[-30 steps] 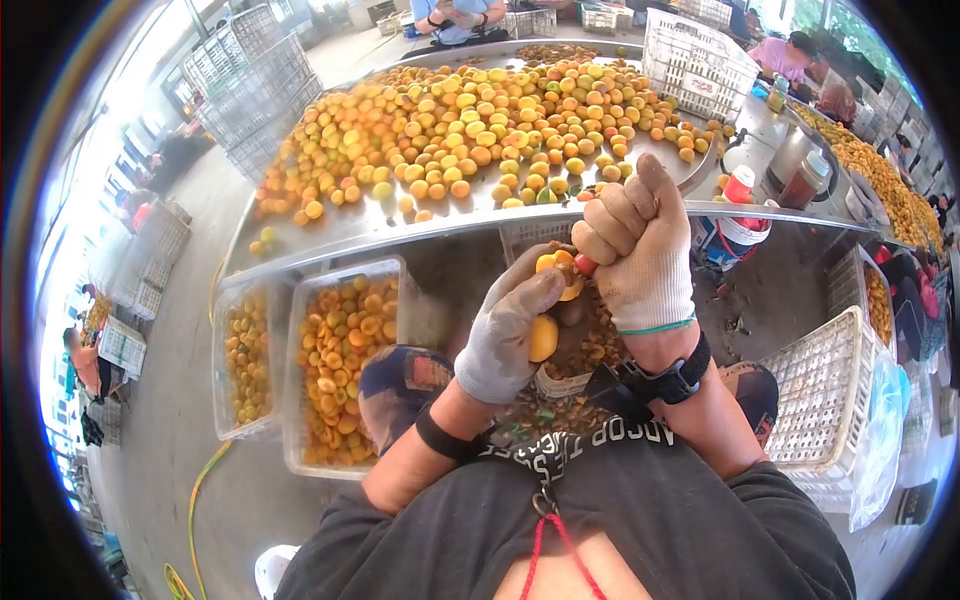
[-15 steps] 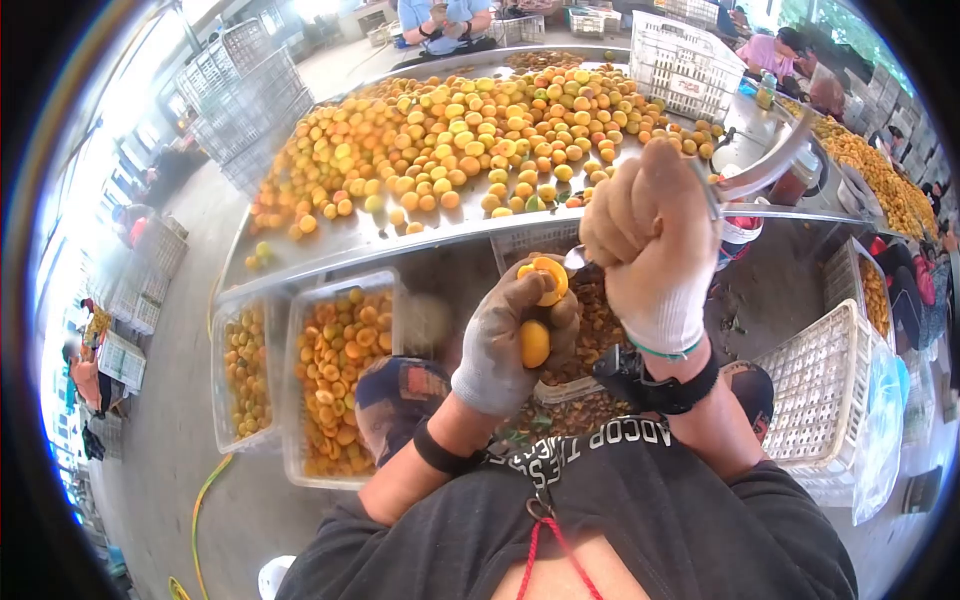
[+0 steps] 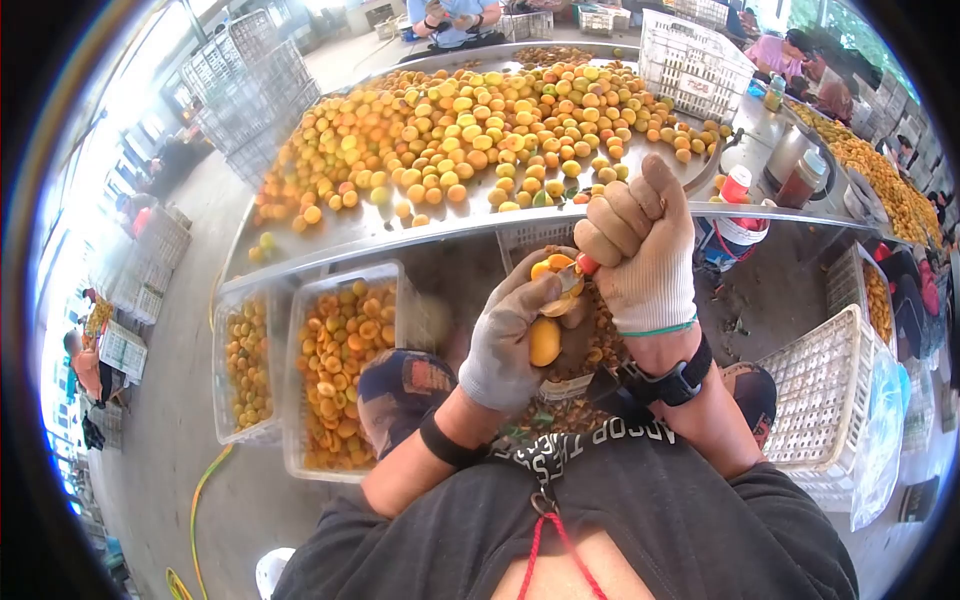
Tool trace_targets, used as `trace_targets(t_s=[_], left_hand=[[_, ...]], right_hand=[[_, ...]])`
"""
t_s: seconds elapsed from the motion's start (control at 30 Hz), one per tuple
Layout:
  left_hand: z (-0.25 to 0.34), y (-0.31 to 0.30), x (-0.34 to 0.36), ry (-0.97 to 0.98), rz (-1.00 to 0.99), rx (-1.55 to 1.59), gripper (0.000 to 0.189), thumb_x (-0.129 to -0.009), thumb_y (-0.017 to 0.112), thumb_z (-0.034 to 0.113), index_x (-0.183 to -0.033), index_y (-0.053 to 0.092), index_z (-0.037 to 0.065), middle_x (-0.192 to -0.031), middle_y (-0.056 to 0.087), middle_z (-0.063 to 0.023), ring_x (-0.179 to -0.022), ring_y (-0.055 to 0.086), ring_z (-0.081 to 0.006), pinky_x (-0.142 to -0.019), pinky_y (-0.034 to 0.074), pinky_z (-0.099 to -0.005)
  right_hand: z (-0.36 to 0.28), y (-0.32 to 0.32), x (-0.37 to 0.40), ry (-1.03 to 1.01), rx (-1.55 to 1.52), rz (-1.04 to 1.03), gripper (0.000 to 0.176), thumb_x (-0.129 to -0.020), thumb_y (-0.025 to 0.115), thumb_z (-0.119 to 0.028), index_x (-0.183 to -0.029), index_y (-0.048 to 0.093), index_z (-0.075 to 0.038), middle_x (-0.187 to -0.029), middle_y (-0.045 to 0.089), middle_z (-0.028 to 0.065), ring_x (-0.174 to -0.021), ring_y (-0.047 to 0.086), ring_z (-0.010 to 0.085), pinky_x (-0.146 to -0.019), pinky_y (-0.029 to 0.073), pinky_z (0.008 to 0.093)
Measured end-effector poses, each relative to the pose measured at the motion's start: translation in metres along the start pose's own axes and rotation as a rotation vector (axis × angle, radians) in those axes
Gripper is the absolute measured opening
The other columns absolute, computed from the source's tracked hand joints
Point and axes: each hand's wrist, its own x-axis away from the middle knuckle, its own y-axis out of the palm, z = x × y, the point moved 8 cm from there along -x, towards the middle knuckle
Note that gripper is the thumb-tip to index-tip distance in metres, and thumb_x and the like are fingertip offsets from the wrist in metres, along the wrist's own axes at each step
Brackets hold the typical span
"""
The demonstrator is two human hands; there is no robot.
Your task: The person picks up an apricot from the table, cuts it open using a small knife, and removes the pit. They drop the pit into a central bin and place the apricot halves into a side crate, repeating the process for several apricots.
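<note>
My left hand (image 3: 505,345), in a grey-white work glove, is closed around a cut apricot (image 3: 565,285) whose orange flesh shows. A second apricot (image 3: 545,342) sits lower in the same grip, against the palm. My right hand (image 3: 640,250), gloved too, is wrapped in a fist around a small red-handled knife (image 3: 585,264). The knife's metal end meets the cut apricot; its tip is hidden. Beneath both hands, partly covered by them, is a crate of dark scraps (image 3: 605,345).
A metal table (image 3: 400,240) in front carries a heap of apricots (image 3: 450,130) and a white crate (image 3: 692,65). Two plastic bins of apricots (image 3: 345,370) (image 3: 245,360) stand at left. A white basket (image 3: 820,390) stands at right, and a bucket (image 3: 730,245) by the table edge. Other people sit beyond.
My right hand has tilted, and the red handle now shows. The knife's metal end has come onto the cut apricot. My left hand still holds both apricots.
</note>
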Motion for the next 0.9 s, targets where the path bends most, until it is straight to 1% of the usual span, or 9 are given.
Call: trace_targets(t_s=[0.17,0.23,0.47,0.53,0.57,0.7,0.73,0.77,0.9], left_hand=[[-0.005,-0.006,-0.005,0.006,-0.067,-0.052,0.036,-0.102,0.044,0.036,-0.118,0.052,0.005,-0.075,0.049,-0.0011,-0.057,0.043,-0.0094,-0.048,0.034,-0.0230],[-0.015,-0.029,-0.010,-0.082,0.155,0.132,0.038,-0.102,0.044,0.040,-0.117,0.053,0.006,-0.075,0.049,0.0001,-0.057,0.043,-0.0084,-0.050,0.034,-0.0213],[0.042,-0.062,-0.019,0.205,0.272,-0.472,0.033,-0.095,0.056,0.021,-0.122,0.058,0.001,-0.091,0.061,-0.0036,-0.070,0.054,-0.0064,-0.057,0.041,-0.0182],[0.076,-0.091,-0.005,0.248,0.344,-0.593,0.031,-0.091,0.056,0.013,-0.118,0.061,-0.002,-0.095,0.062,-0.0064,-0.083,0.059,-0.0092,-0.069,0.047,-0.0204],[0.098,-0.110,0.008,0.295,0.367,-0.788,0.029,-0.091,0.060,0.012,-0.118,0.061,0.001,-0.092,0.065,-0.0021,-0.074,0.057,-0.0086,-0.063,0.046,-0.0223],[0.184,-0.223,0.067,0.303,0.795,-1.636,0.026,-0.086,0.067,0.017,-0.101,0.067,-0.004,-0.088,0.068,-0.0140,-0.072,0.060,-0.0181,-0.066,0.050,-0.0331],[0.195,-0.254,0.070,0.233,0.802,-1.357,0.029,-0.088,0.066,0.020,-0.104,0.066,-0.005,-0.094,0.069,-0.0137,-0.081,0.062,-0.0187,-0.071,0.050,-0.0356],[0.199,-0.235,0.072,0.401,0.879,-1.104,0.030,-0.090,0.065,0.020,-0.108,0.065,-0.004,-0.100,0.068,-0.0115,-0.089,0.061,-0.0156,-0.074,0.050,-0.0318],[0.139,-0.153,-0.001,0.425,0.503,-0.642,0.025,-0.090,0.065,0.016,-0.109,0.066,0.000,-0.102,0.067,-0.0058,-0.090,0.059,-0.0108,-0.076,0.048,-0.0259]], right_hand=[[0.011,-0.030,-0.009,0.103,-0.178,0.173,0.050,-0.097,0.054,-0.032,-0.058,0.026,-0.019,-0.052,0.019,-0.0055,-0.045,0.017,0.0109,-0.043,0.017,0.0295],[-0.002,-0.044,-0.010,-0.035,-0.094,0.275,0.051,-0.098,0.053,-0.032,-0.057,0.026,-0.018,-0.052,0.021,-0.0050,-0.044,0.017,0.0111,-0.044,0.017,0.0292],[-0.014,-0.049,0.000,-0.117,0.302,0.256,0.048,-0.097,0.055,-0.028,-0.057,0.033,-0.015,-0.047,0.025,-0.0043,-0.040,0.022,0.0090,-0.042,0.023,0.0273],[-0.014,-0.057,0.000,-0.051,0.332,0.237,0.026,-0.096,0.058,-0.021,-0.074,0.048,-0.011,-0.053,0.034,-0.0042,-0.041,0.028,0.0074,-0.041,0.024,0.0266],[-0.017,-0.058,0.000,-0.032,0.398,0.248,0.018,-0.095,0.059,-0.020,-0.083,0.052,-0.009,-0.056,0.038,-0.0038,-0.042,0.030,0.0072,-0.040,0.027,0.0263],[-0.032,-0.083,-0.012,-0.050,0.510,0.381,0.018,-0.096,0.058,-0.023,-0.100,0.055,-0.006,-0.062,0.045,-0.0025,-0.044,0.039,0.0076,-0.039,0.035,0.0252],[-0.033,-0.084,-0.018,-0.058,0.619,0.350,0.021,-0.097,0.057,-0.026,-0.103,0.056,-0.005,-0.063,0.047,-0.0021,-0.045,0.041,0.0083,-0.040,0.037,0.0247],[-0.033,-0.083,-0.023,-0.063,0.730,0.318,0.025,-0.098,0.056,-0.029,-0.105,0.057,-0.005,-0.065,0.049,-0.0016,-0.046,0.043,0.0091,-0.040,0.040,0.0243],[-0.006,-0.099,-0.066,0.199,1.049,0.172,0.027,-0.098,0.057,-0.033,-0.108,0.056,-0.008,-0.065,0.048,-0.0016,-0.049,0.046,0.0069,-0.039,0.038,0.0231]])
